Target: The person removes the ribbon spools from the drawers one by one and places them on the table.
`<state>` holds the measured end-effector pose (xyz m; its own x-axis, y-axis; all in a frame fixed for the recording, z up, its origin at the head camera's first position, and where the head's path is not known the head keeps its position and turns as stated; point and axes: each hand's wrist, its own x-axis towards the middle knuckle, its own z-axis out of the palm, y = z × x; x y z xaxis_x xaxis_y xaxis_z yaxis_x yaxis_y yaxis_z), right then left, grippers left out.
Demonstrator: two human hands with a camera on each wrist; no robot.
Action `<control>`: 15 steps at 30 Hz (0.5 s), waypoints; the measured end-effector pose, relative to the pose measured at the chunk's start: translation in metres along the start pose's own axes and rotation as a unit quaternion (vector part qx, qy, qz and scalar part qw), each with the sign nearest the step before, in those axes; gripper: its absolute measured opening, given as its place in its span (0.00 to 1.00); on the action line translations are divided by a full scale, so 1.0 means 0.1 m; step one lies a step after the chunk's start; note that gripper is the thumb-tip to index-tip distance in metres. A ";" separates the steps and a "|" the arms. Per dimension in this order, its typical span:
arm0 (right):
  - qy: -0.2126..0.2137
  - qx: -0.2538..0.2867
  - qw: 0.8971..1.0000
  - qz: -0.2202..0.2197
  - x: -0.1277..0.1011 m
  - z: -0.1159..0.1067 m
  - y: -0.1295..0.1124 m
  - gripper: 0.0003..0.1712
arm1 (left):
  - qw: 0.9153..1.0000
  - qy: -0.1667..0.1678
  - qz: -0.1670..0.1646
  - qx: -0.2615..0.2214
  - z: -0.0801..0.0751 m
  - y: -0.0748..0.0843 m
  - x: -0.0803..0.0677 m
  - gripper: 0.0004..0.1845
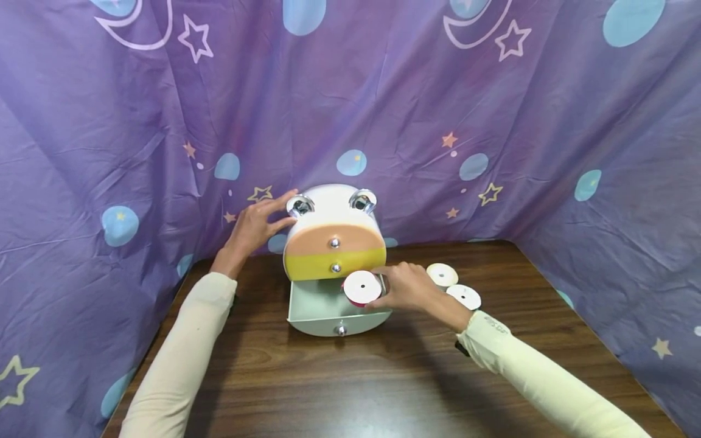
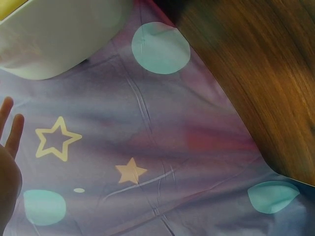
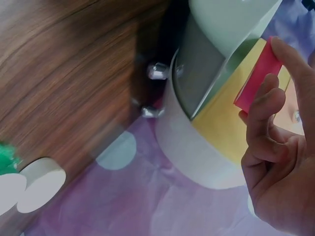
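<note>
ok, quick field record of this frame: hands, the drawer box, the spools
left hand: rests on the drawer box's top left, fingers straight
right hand: holds red spool over the open bottom drawer
drawer box: white, round-topped; peach and yellow drawers closed
spare spools: two, on the wooden table, right of the box
backdrop: purple star-print cloth

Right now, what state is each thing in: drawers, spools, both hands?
Bottom white drawer: pulled open.
Yellow middle drawer: closed.
Peach top drawer: closed.
Red ribbon spool with white disc face: held above open drawer.
Two white-faced spools: lying on table.
Left hand: resting on cabinet.
Right hand: gripping red spool.
</note>
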<state>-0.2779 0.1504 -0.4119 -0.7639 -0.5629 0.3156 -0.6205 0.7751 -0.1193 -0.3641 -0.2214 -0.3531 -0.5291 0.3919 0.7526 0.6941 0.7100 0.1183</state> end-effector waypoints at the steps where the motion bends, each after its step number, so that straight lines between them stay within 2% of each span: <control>1: 0.003 0.002 1.000 0.002 -0.02 -0.01 0.02 0.41 | 1.000 0.000 0.001 -0.001 0.00 0.00 0.00 0.36; 9: 0.045 0.004 0.999 0.009 -0.20 -0.11 0.19 0.41 | 1.000 0.003 0.004 0.000 -0.02 0.01 0.00 0.36; 15: 0.056 0.011 0.997 0.054 -0.38 -0.14 0.40 0.42 | 1.000 0.003 0.001 -0.002 -0.02 0.02 0.00 0.36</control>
<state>-0.2709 0.2066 -0.4158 -0.8029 -0.4397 0.4024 -0.5399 0.8226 -0.1785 -0.3613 -0.2210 -0.3514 -0.5248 0.3902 0.7565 0.6972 0.7069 0.1190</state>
